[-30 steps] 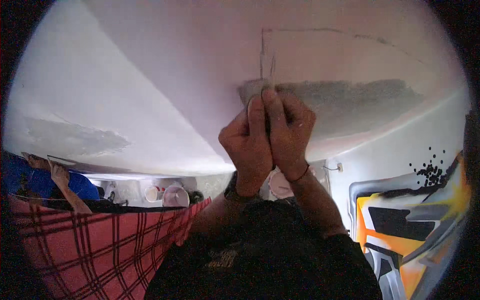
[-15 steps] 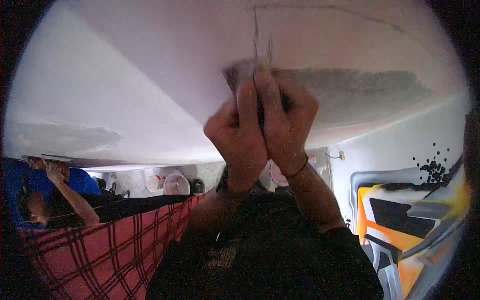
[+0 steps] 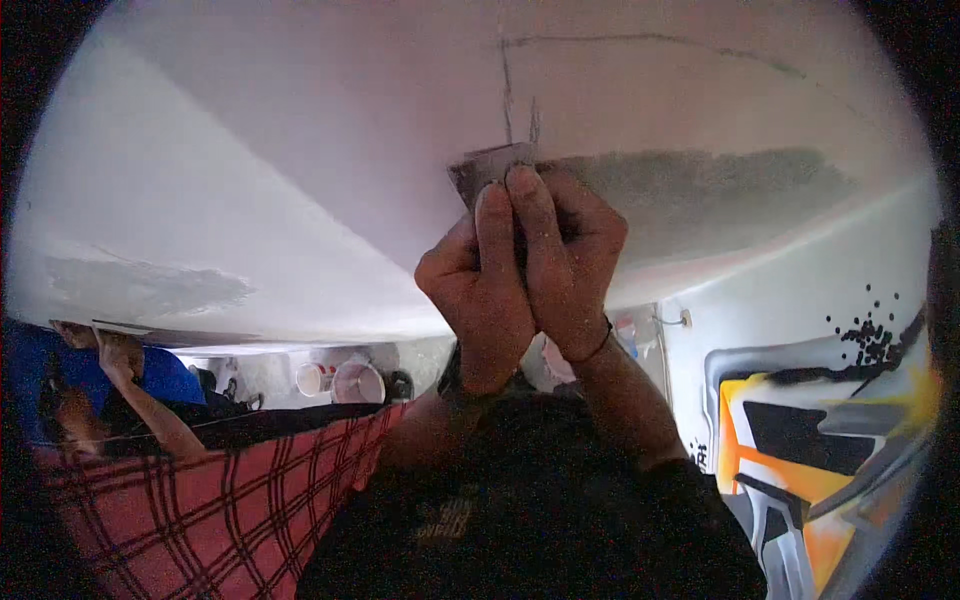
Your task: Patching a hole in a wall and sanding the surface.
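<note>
A thin, dark-grey flat scraper (image 3: 488,158) rests against a pale pinkish surface. My left hand (image 3: 480,275) and my right hand (image 3: 575,255) are side by side, both closed on it with thumbs upright and nearly touching. The fingers behind it are mostly hidden. To the right of the scraper spreads a rough grey patch of filler (image 3: 700,185) on the surface. Above my thumbs run dark drawn lines (image 3: 506,90), one bending off to the right.
At the left a person in blue (image 3: 170,375) holds a flat tool (image 3: 125,328) against the same surface, near another grey patch (image 3: 150,285). Buckets (image 3: 358,383) stand beyond a red checked cloth (image 3: 230,500). A painted wall (image 3: 800,430) is at the right.
My hands and the scraper sit slightly lower in the picture, and so does the surface; more of the drawn line shows above. The two-handed grip is the same.
</note>
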`<state>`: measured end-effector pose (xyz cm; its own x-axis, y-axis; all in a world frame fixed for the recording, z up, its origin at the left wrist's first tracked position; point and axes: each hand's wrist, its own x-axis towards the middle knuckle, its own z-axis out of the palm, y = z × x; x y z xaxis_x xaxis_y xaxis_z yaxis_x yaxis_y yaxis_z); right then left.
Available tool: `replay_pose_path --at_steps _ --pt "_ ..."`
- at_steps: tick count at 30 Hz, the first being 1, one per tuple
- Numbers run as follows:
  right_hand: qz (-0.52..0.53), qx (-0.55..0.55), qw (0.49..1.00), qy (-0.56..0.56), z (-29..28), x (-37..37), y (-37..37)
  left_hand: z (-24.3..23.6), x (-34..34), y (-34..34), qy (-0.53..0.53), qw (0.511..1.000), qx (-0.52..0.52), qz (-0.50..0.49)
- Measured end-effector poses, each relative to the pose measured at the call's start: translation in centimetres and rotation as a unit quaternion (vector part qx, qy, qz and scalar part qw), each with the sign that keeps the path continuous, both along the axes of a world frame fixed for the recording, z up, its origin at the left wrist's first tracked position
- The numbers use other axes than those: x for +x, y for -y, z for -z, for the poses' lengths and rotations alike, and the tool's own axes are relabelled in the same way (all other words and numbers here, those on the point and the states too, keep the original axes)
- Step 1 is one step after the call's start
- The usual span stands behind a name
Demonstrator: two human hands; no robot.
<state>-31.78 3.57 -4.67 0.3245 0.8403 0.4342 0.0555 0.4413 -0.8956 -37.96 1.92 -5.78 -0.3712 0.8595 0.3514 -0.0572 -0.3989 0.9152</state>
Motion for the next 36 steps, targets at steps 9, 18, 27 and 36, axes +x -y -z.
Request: replay_pose_path --at_steps 9,18,27,36 --pt "0.033 0.0 0.997 0.07 0.2 0.1 1.0 1.5 0.0 0.1 0.034 0.999 -0.011 0.021" --pt "0.037 -0.011 0.997 0.073 2.0 -0.1 0.8 2.2 -0.1 -0.3 -0.015 1.0 -0.018 -0.007" --pt "0.016 -0.012 1.0 0.022 2.4 -0.3 0.7 1.7 0.4 0.0 0.029 1.0 0.01 0.005" --pt "0.042 -0.001 0.994 0.1 0.6 0.2 0.9 0.6 0.2 -0.6 0.012 1.0 -0.024 0.003"
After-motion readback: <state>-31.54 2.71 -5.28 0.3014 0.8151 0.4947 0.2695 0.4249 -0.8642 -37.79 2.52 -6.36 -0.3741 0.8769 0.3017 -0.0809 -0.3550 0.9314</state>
